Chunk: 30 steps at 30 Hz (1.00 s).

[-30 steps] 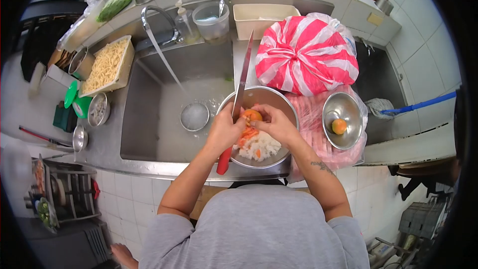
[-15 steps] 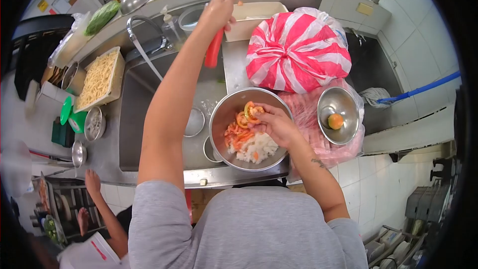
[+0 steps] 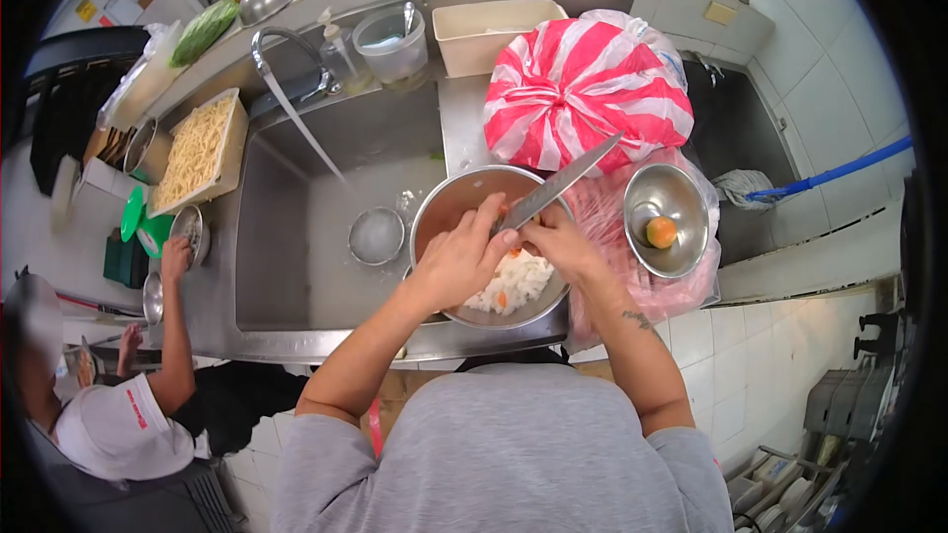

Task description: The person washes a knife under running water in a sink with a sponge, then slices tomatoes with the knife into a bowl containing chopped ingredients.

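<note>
My left hand (image 3: 459, 255) is closed around a knife (image 3: 568, 183) over a steel pot (image 3: 423, 227). The blade points up and to the right, past the pot's rim; the red handle seen earlier is covered by my fingers. Close beside it, my right hand (image 3: 555, 245) is curled under the blade around tomato slices (image 3: 514, 253), of which only a bit of red shows. White chopped pieces, like onion (image 3: 518, 281), lie in the pot with a few orange-red bits among them. My hands hide the pot's middle.
A sink (image 3: 296, 266) with a small round steel dish (image 3: 376, 236) is to the left. Right are a striped bag (image 3: 592, 89) and a steel bowl (image 3: 642, 207) holding a tomato (image 3: 661, 231). A co-worker's hand (image 3: 176, 257) touches a bowl (image 3: 197, 237) far left.
My left hand has brought the knife down from the sink's far side to the pot, meeting my right hand. The co-worker has come further into view and reached a bowl.
</note>
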Motion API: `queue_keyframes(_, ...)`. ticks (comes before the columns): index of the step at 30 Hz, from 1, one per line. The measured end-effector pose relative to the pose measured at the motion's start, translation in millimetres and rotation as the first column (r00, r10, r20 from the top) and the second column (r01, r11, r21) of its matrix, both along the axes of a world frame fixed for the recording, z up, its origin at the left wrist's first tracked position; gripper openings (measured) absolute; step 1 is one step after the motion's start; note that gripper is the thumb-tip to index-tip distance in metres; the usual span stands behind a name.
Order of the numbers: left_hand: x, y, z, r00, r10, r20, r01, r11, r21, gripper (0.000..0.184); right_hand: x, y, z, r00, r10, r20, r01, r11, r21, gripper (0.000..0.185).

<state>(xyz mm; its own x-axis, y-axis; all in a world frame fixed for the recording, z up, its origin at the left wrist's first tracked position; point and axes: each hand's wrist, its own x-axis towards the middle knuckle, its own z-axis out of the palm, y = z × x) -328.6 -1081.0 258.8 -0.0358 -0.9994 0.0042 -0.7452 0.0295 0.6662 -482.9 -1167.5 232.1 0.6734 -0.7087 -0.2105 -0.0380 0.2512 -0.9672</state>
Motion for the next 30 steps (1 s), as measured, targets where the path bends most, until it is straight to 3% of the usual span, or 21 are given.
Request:
queue_keyframes(2, 1, -10, 3, 1.000, 0.006, 0.007, -0.005, 0.994, -0.114, 0.050, -2, -6, 8, 0.991, 0.137, -0.005, -0.137, 0.990, -0.045, 0.023)
queue_keyframes(6, 4, -17, 27, 0.974, 0.087, -0.208, -0.101, 0.993, -0.058, 0.049, 2, -1, 43, 0.972, 0.235, 0.016, -0.234, 0.970, -0.067, 0.029)
queue_keyframes(9, 2, 1, 26, 0.961, 0.054, -0.271, -0.066, 0.997, -0.036, 0.053, -2, -2, 33, 0.997, 0.070, -0.018, -0.072, 0.984, -0.160, 0.027)
queue_keyframes(12, -9, 19, 21, 0.992, 0.060, -0.111, -0.058, 0.998, 0.017, 0.057, -9, 1, 26, 0.997, 0.082, 0.001, -0.081, 0.987, -0.141, 0.026)
queue_keyframes(18, -13, 18, 23, 0.987, 0.115, -0.115, -0.106, 0.991, 0.086, 0.047, -7, 10, 38, 0.958, 0.282, -0.046, -0.286, 0.943, -0.171, 0.031)
queue_keyframes(21, -1, 10, 6, 0.953, 0.168, -0.254, -0.133, 0.980, 0.148, 0.049, -2, 16, 25, 0.910, 0.405, -0.087, -0.412, 0.907, -0.092, 0.034)
queue_keyframes(22, -1, 12, 4, 0.927, 0.135, -0.350, -0.125, 0.991, 0.050, 0.051, 0, 16, 14, 0.937, 0.340, -0.079, -0.349, 0.925, -0.153, 0.035)
queue_keyframes(25, -7, 28, 19, 0.938, 0.139, -0.319, -0.087, 0.981, 0.173, 0.053, -2, 4, -8, 0.983, 0.157, -0.092, -0.171, 0.969, -0.178, 0.035)
queue_keyframes(28, -11, 32, 5, 0.986, 0.083, -0.142, -0.086, 0.996, -0.014, 0.054, -7, 8, 4, 0.983, 0.179, -0.049, -0.184, 0.971, -0.153, 0.035)
queue_keyframes(30, -12, 29, 2, 0.991, 0.082, -0.106, -0.086, 0.996, -0.026, 0.054, -6, 7, 4, 0.969, 0.245, -0.019, -0.244, 0.951, -0.189, 0.034)
